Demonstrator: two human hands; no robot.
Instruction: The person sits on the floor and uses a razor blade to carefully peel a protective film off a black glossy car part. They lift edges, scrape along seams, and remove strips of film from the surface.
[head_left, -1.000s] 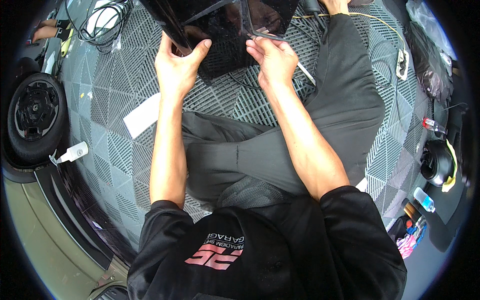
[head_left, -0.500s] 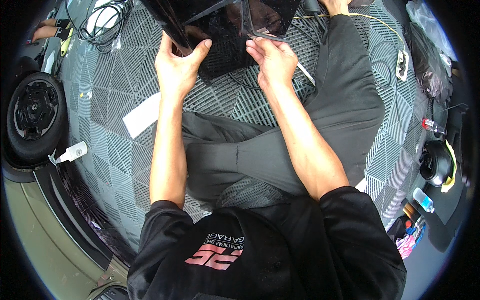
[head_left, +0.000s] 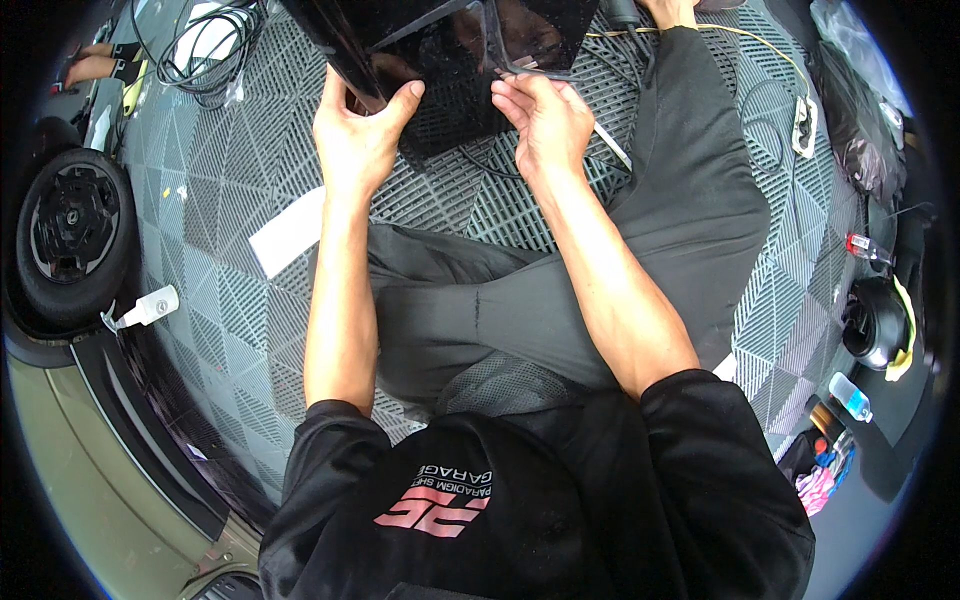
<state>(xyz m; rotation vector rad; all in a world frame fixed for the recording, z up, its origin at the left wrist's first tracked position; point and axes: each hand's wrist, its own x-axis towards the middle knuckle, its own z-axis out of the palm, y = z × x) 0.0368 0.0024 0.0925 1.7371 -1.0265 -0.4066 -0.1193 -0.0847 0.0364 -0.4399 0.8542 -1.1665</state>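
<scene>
A glossy black panel with raised ribs stands tilted in front of me at the top of the view. My left hand grips its lower left edge, thumb on the shiny face and fingers behind. At the panel's right part, my right hand is closed in a pinch around a slim pale stick-like tool, whose rear end sticks out past the palm. Its tip is too small to make out. A thin dark strip runs along the panel just above the right fingertips.
Grey interlocking tiles cover the floor. White paper lies beside my left forearm. Leftward are a coiled black cable, a wheel and a spray bottle. Plastic bags and a power strip lie rightward.
Both hands keep their places on the panel, with barely any finger motion. The whole view has shifted slightly. At the far left, another person's limb has moved a little.
</scene>
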